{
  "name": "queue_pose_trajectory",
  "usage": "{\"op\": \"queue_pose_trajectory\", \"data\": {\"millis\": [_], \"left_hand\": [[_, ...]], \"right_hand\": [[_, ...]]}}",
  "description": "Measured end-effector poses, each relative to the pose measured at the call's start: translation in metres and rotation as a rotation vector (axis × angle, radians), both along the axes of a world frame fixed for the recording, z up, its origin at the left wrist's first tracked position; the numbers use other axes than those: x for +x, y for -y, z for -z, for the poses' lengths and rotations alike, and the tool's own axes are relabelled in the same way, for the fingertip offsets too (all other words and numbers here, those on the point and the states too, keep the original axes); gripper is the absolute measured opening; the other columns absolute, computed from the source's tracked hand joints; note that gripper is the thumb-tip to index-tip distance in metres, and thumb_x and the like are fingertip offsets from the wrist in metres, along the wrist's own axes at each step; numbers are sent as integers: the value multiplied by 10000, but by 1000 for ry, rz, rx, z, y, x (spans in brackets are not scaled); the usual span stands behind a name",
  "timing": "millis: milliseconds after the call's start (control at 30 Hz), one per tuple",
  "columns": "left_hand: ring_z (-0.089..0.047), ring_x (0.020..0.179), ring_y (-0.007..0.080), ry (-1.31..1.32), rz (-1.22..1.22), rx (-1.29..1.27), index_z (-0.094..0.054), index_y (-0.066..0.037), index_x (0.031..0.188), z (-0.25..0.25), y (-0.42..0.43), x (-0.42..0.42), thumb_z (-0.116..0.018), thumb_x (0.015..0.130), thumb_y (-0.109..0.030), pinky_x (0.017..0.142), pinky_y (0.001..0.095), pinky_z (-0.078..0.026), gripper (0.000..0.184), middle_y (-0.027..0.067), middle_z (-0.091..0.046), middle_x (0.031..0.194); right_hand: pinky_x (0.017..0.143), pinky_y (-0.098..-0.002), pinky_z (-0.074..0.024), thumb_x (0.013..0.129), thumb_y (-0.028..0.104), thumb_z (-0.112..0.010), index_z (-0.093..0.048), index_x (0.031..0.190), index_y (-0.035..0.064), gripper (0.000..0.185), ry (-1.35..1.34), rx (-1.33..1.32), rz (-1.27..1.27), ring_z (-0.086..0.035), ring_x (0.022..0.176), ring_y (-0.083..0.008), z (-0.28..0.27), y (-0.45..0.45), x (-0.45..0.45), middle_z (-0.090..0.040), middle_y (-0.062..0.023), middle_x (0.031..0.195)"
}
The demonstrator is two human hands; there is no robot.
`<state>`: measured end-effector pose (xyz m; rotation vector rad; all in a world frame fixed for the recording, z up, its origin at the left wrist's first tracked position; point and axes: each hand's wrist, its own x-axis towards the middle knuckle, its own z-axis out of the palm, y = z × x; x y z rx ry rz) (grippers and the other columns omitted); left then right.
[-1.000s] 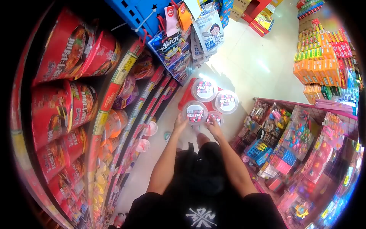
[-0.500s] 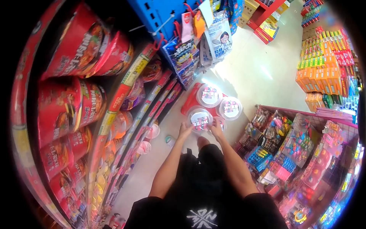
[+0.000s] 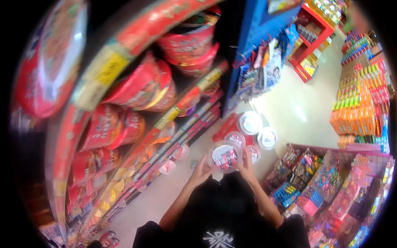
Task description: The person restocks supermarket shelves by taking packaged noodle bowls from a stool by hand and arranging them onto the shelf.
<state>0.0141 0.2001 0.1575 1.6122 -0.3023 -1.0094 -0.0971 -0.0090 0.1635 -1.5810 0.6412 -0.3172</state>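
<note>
A round tub with a printed label on its lid [image 3: 224, 157] is between my two hands, close in front of my body. My left hand [image 3: 201, 171] grips its left side, and my right hand [image 3: 246, 166] grips the opposite side. Just beyond it are more round tubs: a large white-lidded one [image 3: 250, 122], another [image 3: 267, 138] to its right, a smaller-looking one [image 3: 235, 139] and one [image 3: 252, 153] partly behind my right hand. A red container or box [image 3: 226, 126] shows to their left. The lid print is blurred.
Shelves with red instant noodle bowls [image 3: 136, 89] rise close on my left, edged by price strips [image 3: 108, 68]. Hanging packets [image 3: 271, 66] stick out ahead. A low bin of small packaged goods [image 3: 306, 173] stands at right, with stacked orange boxes [image 3: 355, 113] beyond.
Both hands have lifted the tub up from the group and toward my body. My view has turned, so the shelves, packets and tubs sit farther right and lower.
</note>
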Motion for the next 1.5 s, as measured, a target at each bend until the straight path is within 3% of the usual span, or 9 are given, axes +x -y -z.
{"op": "queue_pose_trajectory", "data": {"millis": [233, 400, 667, 733, 867, 1033, 1067, 1200, 1500], "left_hand": [[-561, 917, 172, 346, -73, -189, -223, 29, 1420, -163, -75, 17, -674, 836, -160, 802, 295, -463, 761, 126, -517, 1079], [-370, 1270, 228, 379, -198, -372, -210, 30, 1418, -265, -118, 19, -676, 822, -142, 1051, 368, -301, 776, 150, -395, 1332], [-383, 1268, 244, 817, -660, -372, -208, 50, 1408, -367, -196, 5, -702, 776, -410, 1042, 355, -311, 924, 152, -362, 1374], [-373, 1278, 256, 969, -797, -345, -194, 47, 1415, -385, -212, 7, -687, 773, -457, 1040, 356, -318, 954, 158, -346, 1386], [-386, 1273, 266, 1259, -841, -324, -182, 43, 1422, -423, -252, 30, -644, 794, -460, 1047, 372, -318, 928, 168, -361, 1378], [-365, 1299, 268, 1321, -727, -310, -135, 64, 1429, -454, -298, 61, -565, 889, -322, 1056, 399, -315, 791, 172, -308, 1428], [-430, 1243, 237, 1273, -744, -359, -173, 54, 1422, -459, -302, 66, -530, 919, -259, 983, 369, -402, 692, 166, -347, 1395], [-559, 905, 142, 1135, -778, -161, -271, 38, 1382, -482, -323, 91, -502, 952, -250, 791, 283, -471, 568, 102, -556, 1047], [-580, 930, 177, 1009, -697, 329, -163, 48, 1399, -502, -356, 187, -642, 826, -489, 739, 277, -481, 919, 162, -559, 1097]], "right_hand": [[1021, -376, -290, 656, 357, -800, -236, 1394, -28, 1006, 230, -103, -314, -360, 1168, -261, -156, -49, 27, -338, -138, 1198], [1016, -370, -297, 617, 230, -849, -142, 1391, -64, 1088, 406, -148, -415, -353, 1159, -267, -236, -101, 59, -294, -149, 1197], [891, -386, -362, 625, 271, -850, -244, 1351, -82, 1010, 792, -475, -585, -381, 1089, -302, -349, -175, 105, -349, -190, 1192], [998, -366, -305, 646, 303, -838, -192, 1345, -111, 1038, 789, -752, -680, -325, 1182, -247, -395, -189, 114, -274, -150, 1249], [991, -343, -343, 655, 243, -831, -168, 1418, -59, 1055, 1039, -628, -767, -375, 1189, -242, -450, -230, 158, -298, -130, 1263], [978, -383, -358, 772, 159, -714, -212, 1385, -82, 829, 1108, 42, -872, -404, 1145, -226, -475, -293, 232, -372, -160, 1162], [966, -306, -378, 804, 93, -693, -225, 1402, -32, 769, 1064, 72, -881, -449, 1134, -188, -478, -303, 245, -433, -121, 1212], [957, -331, -400, 768, 297, -700, -295, 1364, -54, 801, 1023, -21, -906, -478, 1088, -244, -489, -336, 297, -411, -191, 1177], [988, -351, -386, 742, 396, -704, -448, 1284, 2, 717, 785, -525, -826, -463, 1163, -366, -475, -351, 351, -392, -271, 1269]]}}
